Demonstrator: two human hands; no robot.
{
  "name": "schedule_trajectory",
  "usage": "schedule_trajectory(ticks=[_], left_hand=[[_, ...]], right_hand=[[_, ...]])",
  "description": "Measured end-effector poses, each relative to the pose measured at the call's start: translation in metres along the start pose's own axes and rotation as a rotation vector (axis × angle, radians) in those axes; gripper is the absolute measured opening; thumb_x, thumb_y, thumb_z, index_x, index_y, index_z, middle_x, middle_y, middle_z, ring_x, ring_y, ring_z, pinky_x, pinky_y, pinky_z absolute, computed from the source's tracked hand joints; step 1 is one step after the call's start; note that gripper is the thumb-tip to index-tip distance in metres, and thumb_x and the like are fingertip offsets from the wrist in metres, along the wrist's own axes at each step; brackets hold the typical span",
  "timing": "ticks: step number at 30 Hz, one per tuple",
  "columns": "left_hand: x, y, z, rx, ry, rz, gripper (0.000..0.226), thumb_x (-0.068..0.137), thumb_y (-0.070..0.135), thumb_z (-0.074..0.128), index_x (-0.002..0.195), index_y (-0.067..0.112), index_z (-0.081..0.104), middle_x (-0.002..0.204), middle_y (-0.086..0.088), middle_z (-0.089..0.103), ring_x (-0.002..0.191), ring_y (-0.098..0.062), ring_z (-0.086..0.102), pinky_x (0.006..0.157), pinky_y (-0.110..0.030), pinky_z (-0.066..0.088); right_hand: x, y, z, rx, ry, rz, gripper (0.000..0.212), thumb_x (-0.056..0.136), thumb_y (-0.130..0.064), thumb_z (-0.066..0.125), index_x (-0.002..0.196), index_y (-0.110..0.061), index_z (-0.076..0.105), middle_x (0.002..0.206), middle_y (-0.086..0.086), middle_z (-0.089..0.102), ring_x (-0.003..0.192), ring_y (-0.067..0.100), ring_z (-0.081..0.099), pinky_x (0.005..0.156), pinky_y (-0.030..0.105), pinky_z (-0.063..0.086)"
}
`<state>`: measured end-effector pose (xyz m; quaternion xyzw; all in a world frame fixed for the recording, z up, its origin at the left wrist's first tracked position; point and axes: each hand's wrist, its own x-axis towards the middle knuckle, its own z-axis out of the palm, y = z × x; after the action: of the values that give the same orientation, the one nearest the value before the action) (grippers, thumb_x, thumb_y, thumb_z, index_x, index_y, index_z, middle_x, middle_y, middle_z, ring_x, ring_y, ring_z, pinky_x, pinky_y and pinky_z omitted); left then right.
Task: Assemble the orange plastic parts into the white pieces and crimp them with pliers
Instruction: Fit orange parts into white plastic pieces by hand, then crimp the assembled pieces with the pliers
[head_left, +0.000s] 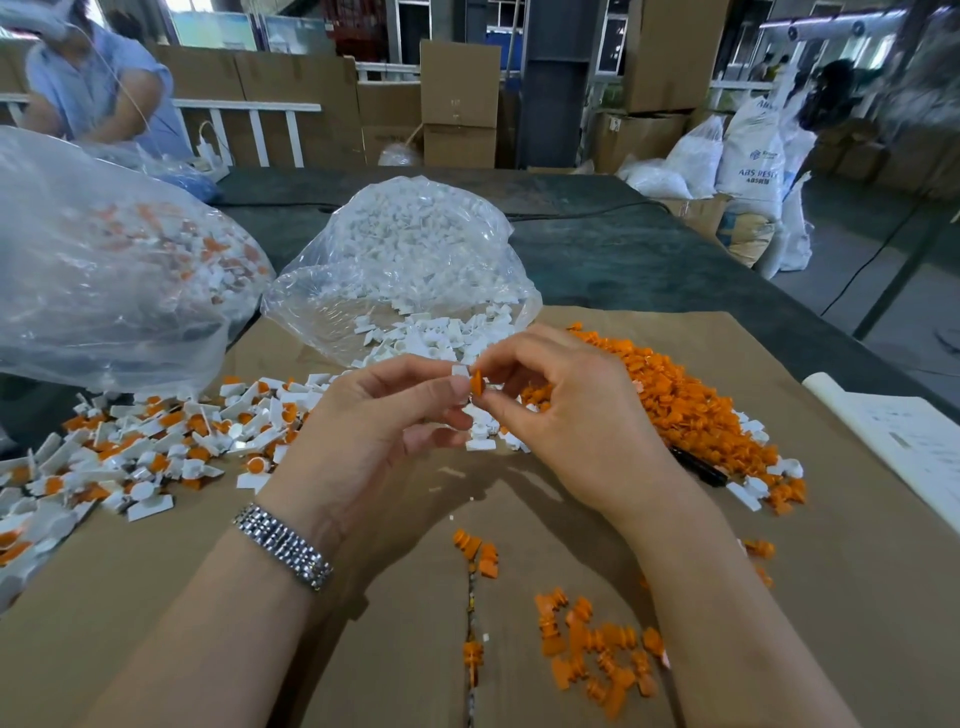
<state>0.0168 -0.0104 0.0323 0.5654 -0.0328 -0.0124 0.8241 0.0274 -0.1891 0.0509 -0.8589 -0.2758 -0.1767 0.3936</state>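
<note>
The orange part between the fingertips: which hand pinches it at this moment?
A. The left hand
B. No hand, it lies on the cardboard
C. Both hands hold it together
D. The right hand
D. The right hand pinches the orange part at its fingertips, while the left hand holds a white piece right beside it.

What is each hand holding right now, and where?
Left hand pinches a white piece by its sides; right hand pinches an orange part by its edges.

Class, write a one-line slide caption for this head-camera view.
Left hand holds a small white plastic piece while right hand presses in an orange plastic part.
</note>
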Motion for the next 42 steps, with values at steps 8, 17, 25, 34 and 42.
schedule_trajectory(ticks=[8,17,25,34,42], left_hand=[[0.0,0.0,-0.003,0.006,0.093,-0.004,0.023,0.066,0.007,0.08,0.086,-0.002,0.074,0.08,-0.015,0.071,0.067,-0.021,0.07,0.061,-0.023,0.058],[0.003,0.005,-0.011,-0.03,0.133,0.009,0.028,0.057,0.02,0.088,0.081,0.011,0.079,0.091,-0.011,0.076,0.074,-0.021,0.073,0.062,-0.021,0.058],[0.002,0.006,-0.012,-0.048,0.157,0.004,0.022,0.063,0.015,0.085,0.083,0.01,0.077,0.092,-0.013,0.076,0.075,-0.02,0.074,0.062,-0.021,0.058],[0.001,0.008,-0.009,-0.053,0.158,0.048,0.004,0.069,0.016,0.082,0.072,0.018,0.08,0.084,-0.006,0.076,0.072,-0.016,0.073,0.061,-0.02,0.057],[0.0,0.005,-0.007,0.034,0.2,0.074,0.002,0.082,0.011,0.076,0.084,0.01,0.076,0.087,-0.012,0.076,0.074,-0.016,0.072,0.057,-0.018,0.052]], right_hand=[[0.001,0.003,-0.001,-0.046,-0.032,0.09,0.028,0.089,-0.018,0.077,0.115,-0.021,0.069,0.104,-0.006,0.063,0.091,0.004,0.062,0.085,0.017,0.049],[-0.005,0.035,-0.021,-0.69,-0.355,0.86,0.052,0.086,-0.05,0.073,0.115,-0.01,0.057,0.133,0.016,0.044,0.122,0.037,0.048,0.102,0.056,0.043],[0.0,0.03,-0.024,-0.317,-0.193,0.775,0.027,0.096,-0.037,0.057,0.079,-0.017,0.057,0.078,0.004,0.063,0.074,0.021,0.059,0.079,0.04,0.05],[-0.004,-0.013,-0.013,0.147,-0.456,0.496,0.026,0.103,-0.032,0.055,0.094,-0.012,0.068,0.087,0.003,0.077,0.082,0.014,0.074,0.084,0.04,0.061],[-0.007,-0.021,-0.006,-0.007,-0.423,0.373,0.037,0.101,-0.049,0.05,0.087,-0.017,0.062,0.077,0.001,0.072,0.067,0.007,0.068,0.071,0.037,0.057]])
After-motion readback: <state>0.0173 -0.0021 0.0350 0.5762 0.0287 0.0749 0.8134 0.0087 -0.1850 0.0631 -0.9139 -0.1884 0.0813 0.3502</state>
